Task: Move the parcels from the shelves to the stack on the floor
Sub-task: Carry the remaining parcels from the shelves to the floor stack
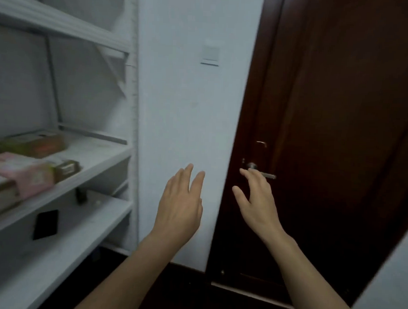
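A white shelf unit [99,163] fills the left of the head view. On its middle board lie several parcels: a pink one [22,174], a brown box [38,143] behind it, and a small dark brown box [68,168] to the right. My left hand [181,207] is raised in front of the white wall, fingers straight and empty. Further right, my right hand [257,203] hovers before the dark door with fingers loosely spread, holding nothing. Both hands are well to the right of the parcels. No floor stack is in view.
A dark wooden door [340,113] with a metal handle [265,174] stands on the right. A light switch [210,55] sits on the white wall. A flat black item [46,224] lies on the lower shelf board. The floor below is dark.
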